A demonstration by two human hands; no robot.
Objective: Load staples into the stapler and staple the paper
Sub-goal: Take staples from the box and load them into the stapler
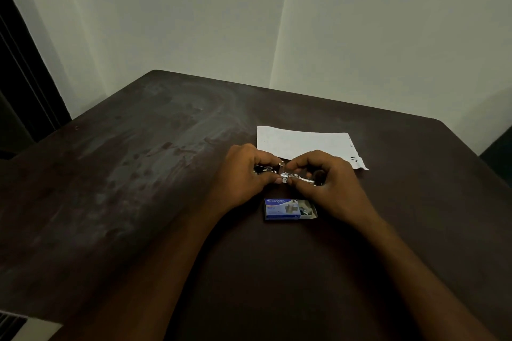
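Two hands meet over the dark table [138, 174], both pinching a metal stapler [288, 173]: left hand [243, 174] grips one end, right hand [327, 177] the other. Just nearer than them lies a blue staple box [282, 209] reading "kangaro", its right end open showing staples. Beyond them, white paper [302, 142].

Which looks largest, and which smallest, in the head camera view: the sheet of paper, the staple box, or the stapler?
1. Sheet of paper, clearly largest, though partly hidden behind the hands.
2. Staple box.
3. Stapler: uncertain. Both hands cover most of it, so its full length cannot be judged; it may rival the box.
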